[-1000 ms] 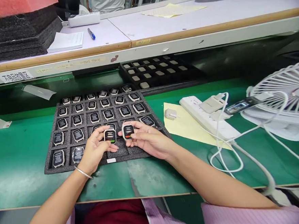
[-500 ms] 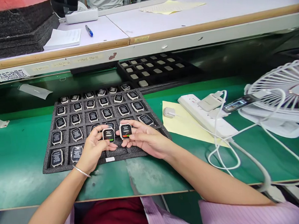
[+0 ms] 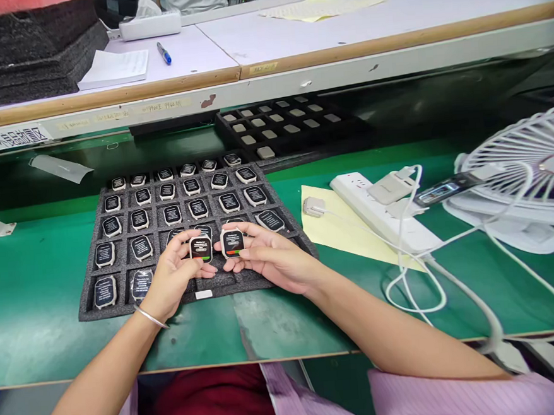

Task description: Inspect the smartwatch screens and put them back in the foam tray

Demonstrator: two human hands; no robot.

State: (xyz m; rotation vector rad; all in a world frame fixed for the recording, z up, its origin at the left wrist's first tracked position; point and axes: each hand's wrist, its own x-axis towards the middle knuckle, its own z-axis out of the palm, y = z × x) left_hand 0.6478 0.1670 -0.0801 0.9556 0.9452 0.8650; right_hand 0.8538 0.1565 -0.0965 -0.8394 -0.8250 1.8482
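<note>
My left hand (image 3: 174, 271) is closed round a strapless smartwatch (image 3: 201, 248), its lit screen facing me with red and green marks along the bottom. Beside it, my right hand (image 3: 271, 255) grips a second smartwatch (image 3: 232, 242) by its edges, thumb at the lower corner; this screen also shows text over a red and green strip. Both watches are held above the front part of a black foam tray (image 3: 128, 244). Several more smartwatches (image 3: 142, 247) lie face up in its compartments, showing white text. My hands cover some of the compartments.
Behind stands another dark tray (image 3: 301, 144) with several grey pieces. To the right are a yellow sheet (image 3: 323, 231), a white power strip (image 3: 382, 216) with tangled cables and a white fan (image 3: 530, 171). A raised shelf (image 3: 296, 70) crosses the back, bearing a pen (image 3: 164, 53) and black foam blocks (image 3: 29, 57).
The coloured strips on both held screens have changed, with red now showing on the left watch and green on the right one. My hands stay almost still; the view shifts very slightly.
</note>
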